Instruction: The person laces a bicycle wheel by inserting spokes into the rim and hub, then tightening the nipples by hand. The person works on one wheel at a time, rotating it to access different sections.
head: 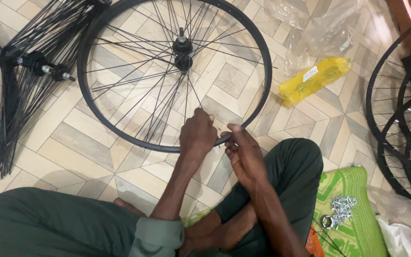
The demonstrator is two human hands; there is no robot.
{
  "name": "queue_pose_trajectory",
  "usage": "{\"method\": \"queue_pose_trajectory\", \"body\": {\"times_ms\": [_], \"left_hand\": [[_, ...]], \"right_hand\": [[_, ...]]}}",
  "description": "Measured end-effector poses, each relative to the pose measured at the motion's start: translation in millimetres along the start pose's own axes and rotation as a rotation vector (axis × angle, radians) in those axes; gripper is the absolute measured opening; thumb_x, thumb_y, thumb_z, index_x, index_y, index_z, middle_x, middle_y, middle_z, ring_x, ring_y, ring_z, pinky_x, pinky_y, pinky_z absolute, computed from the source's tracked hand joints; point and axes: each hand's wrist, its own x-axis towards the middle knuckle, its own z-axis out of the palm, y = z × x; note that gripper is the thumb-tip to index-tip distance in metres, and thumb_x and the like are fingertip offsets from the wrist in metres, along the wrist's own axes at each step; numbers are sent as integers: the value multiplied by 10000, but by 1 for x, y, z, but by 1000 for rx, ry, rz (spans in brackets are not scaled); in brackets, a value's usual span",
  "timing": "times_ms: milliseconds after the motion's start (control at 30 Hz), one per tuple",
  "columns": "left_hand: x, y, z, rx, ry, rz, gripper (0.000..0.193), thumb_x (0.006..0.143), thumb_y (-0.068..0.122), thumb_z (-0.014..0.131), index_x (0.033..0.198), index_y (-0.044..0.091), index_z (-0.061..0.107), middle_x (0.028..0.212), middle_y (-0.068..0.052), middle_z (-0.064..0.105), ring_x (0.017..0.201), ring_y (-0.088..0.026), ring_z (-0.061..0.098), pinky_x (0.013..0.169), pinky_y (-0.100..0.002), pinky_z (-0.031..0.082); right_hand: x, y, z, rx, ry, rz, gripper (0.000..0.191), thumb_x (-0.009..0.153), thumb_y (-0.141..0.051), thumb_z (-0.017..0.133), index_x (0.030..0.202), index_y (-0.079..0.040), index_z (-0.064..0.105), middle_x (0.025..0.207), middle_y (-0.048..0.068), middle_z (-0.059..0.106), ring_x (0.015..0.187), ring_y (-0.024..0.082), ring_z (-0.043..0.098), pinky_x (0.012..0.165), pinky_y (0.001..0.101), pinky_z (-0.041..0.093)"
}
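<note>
A black bicycle wheel rim [87,95] with thin black spokes and a central hub [182,50] lies flat on the tiled floor in front of me. My left hand [197,134] rests on the near edge of the rim, fingers pinched around a spoke end. My right hand [243,154] sits just right of it, touching the rim's outer edge with thumb and fingers closed on the rim. My legs in dark green trousers are crossed below.
Hubs with loose bundled spokes [34,64] lie at the left. A yellow packet [312,78] and clear plastic bags [317,24] lie at the upper right. Stacked black rims [396,143] stand at the right. Small silver nipples [342,208] sit on a green mat [357,228].
</note>
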Motion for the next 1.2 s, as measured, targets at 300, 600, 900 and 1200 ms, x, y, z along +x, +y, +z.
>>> {"method": "queue_pose_trajectory", "body": {"times_ms": [300, 600, 900, 1200], "left_hand": [[-15, 1, -6, 33, 146, -88, 190, 1024, 192, 522, 1104, 19, 521, 883, -273, 719, 866, -465, 710, 761, -572, 535], [-25, -25, -20, 140, 310, 96, 132, 1027, 155, 534, 1075, 34, 518, 722, -251, 690, 701, -458, 684, 627, -567, 486], [-16, -31, -27, -65, 180, 8, 177, 1046, 221, 515, 1095, 51, 530, 765, -229, 692, 748, -470, 675, 657, -577, 485], [-52, -60, -41, -456, 917, 52, 215, 1054, 162, 510, 1216, 31, 564, 1006, -171, 664, 754, -334, 642, 731, -452, 506]], "right_hand": [[-13, 15, -10, -130, -85, 50, 218, 884, -161, 766, 1036, -71, 638, 927, 25, 666, 812, 114, 585, 725, 270, 474], [16, -20, -15, -90, 7, 19, 314, 932, -354, 688, 1056, -66, 660, 857, 85, 686, 683, 116, 538, 622, 242, 438], [26, -18, -24, -221, 34, -39, 149, 928, -181, 691, 971, -49, 635, 818, 104, 665, 616, 104, 480, 553, 234, 396], [23, -28, -18, -220, 70, -34, 183, 948, -216, 684, 994, -45, 636, 803, 102, 667, 597, 110, 491, 535, 228, 393]]}}
